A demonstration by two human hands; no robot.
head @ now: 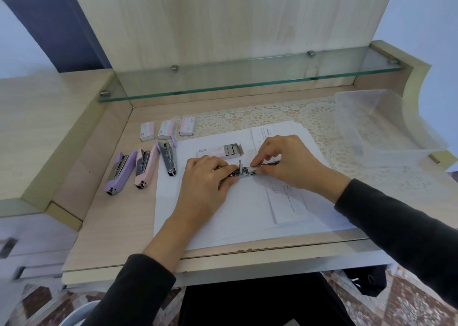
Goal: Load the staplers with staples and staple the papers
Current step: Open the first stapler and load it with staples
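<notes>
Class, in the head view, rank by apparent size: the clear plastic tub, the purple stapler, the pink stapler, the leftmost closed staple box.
1. clear plastic tub
2. purple stapler and pink stapler, too alike to separate
3. leftmost closed staple box

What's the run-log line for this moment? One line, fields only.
step: loading | left hand: grips open stapler | right hand: pinches open stapler | staple box: open | papers: under hands
</notes>
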